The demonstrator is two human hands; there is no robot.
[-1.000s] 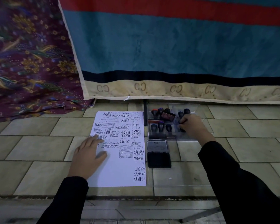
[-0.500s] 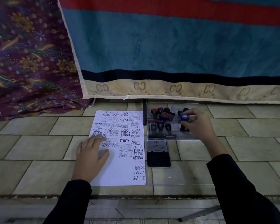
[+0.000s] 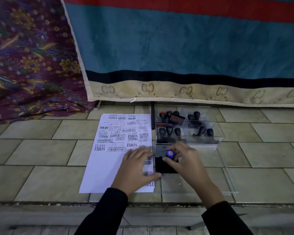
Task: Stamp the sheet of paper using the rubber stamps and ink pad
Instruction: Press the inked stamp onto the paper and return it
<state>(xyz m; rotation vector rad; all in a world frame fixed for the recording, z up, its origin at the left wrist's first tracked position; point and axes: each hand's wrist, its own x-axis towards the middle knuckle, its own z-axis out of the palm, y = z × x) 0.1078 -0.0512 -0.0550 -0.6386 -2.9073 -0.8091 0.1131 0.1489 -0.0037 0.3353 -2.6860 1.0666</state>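
While the left hand [image 3: 136, 168] lies flat on the stamped paper [image 3: 107, 163], the right hand's [image 3: 185, 160] grip holds a blue-topped stamp [image 3: 170, 153] over the ink pad [image 3: 165, 167].

A teal blanket [image 3: 176, 44] with red stripe hangs beside purple floral cloth [image 3: 29, 61] over tiled floor [image 3: 41, 153].

One sheet [image 3: 109, 160], one ink pad [image 3: 166, 167], two hands [image 3: 136, 167], one compartment box [image 3: 217, 133]
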